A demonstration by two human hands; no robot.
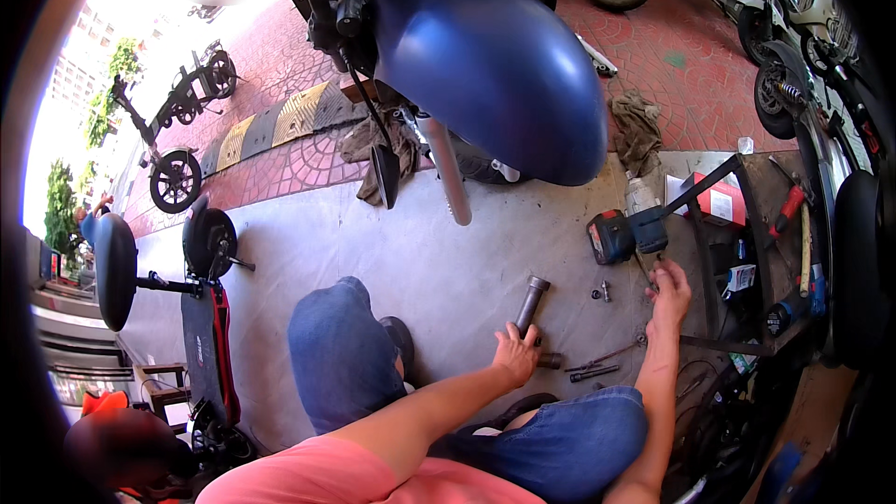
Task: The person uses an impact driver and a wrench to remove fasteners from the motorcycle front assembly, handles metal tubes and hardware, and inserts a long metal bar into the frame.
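My left hand (516,355) is closed about the lower end of a dark metal tube (532,304), which has a wider collar at its far end. Beside those fingers, a short dark cylinder (551,361) lies on the floor; whether it joins the tube is hidden. My right hand (670,295) has its fingertips pinched together just below a cordless impact wrench (647,230) with a red and black battery. Anything small between those fingertips cannot be made out. A few small bolts (605,293) lie left of my right hand.
A blue scooter fender (495,75) and a silver fork tube (446,173) hang ahead. Wrenches or bars (594,373) lie between my knees. At right stands a metal frame rack (737,252) with a red-handled screwdriver (790,210). A folded electric scooter (210,345) stands left; rags (637,131) lie ahead.
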